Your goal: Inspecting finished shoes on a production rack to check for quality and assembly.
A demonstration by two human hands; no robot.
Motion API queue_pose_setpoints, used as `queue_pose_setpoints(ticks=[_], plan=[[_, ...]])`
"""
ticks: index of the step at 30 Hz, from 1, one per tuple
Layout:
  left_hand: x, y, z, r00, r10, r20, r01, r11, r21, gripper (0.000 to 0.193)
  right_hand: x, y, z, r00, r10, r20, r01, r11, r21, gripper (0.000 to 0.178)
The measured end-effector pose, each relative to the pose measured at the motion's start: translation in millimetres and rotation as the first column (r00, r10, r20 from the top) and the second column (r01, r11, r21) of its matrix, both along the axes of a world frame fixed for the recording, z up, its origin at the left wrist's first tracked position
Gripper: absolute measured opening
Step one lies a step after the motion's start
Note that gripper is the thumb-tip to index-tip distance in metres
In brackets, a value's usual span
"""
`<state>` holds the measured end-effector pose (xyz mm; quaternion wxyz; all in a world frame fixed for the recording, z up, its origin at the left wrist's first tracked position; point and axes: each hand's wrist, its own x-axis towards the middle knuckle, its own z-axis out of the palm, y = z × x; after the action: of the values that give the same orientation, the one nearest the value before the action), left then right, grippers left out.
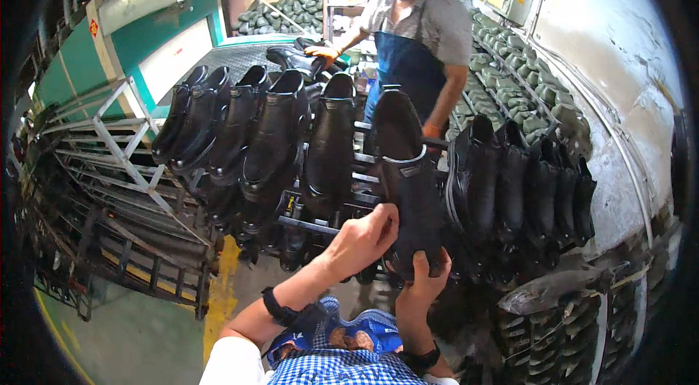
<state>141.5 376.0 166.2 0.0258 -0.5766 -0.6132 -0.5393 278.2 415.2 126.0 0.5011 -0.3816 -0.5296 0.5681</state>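
A black slip-on shoe (412,199) is held upright in front of me, its opening at the top and its toe pointing down toward me. My right hand (420,279) grips it at the toe, thumb on the upper and the fingers partly hidden behind. Close to the shoe's left side is my left hand (366,236), its fingers curled and pinched together. Whatever is between those fingertips, if anything, is too small to make out. Just left of the held shoe, another black shoe (331,144) hangs on the metal rack (309,225).
Rows of black shoes (273,134) hang to the left, more (502,181) to the right. Across the rack, a co-worker (415,42) in a blue apron reaches with an orange-gloved hand to a shoe (291,59). Green shoe lasts (535,75) fill shelves behind. Metal racks (131,144) stand at left.
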Motion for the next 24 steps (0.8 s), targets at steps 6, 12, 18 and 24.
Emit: queue_pose_setpoints(ticks=[6,12,18,24], plan=[[-2.3,8.8,-10.6,0.984,0.055,-0.167,-0.035,0.992,0.121,0.034,-1.6,0.4,3.5,0.977,-0.059,-0.207,0.030,0.990,-0.139,0.057],[4.7,14.4,-2.1,0.982,0.106,-0.159,-0.095,0.992,0.078,0.039,0.8,3.0,-12.5,0.975,-0.078,-0.207,0.067,0.996,-0.059,0.054],[3.9,12.8,1.4,0.983,0.093,-0.156,-0.083,0.994,0.073,0.024,1.7,3.2,-20.6,0.977,-0.117,-0.178,0.108,0.992,-0.057,0.059],[0.5,6.6,1.2,0.996,0.072,-0.054,-0.072,0.997,0.001,0.019,1.8,-0.4,-23.6,0.970,-0.165,-0.176,0.148,0.983,-0.108,0.059]])
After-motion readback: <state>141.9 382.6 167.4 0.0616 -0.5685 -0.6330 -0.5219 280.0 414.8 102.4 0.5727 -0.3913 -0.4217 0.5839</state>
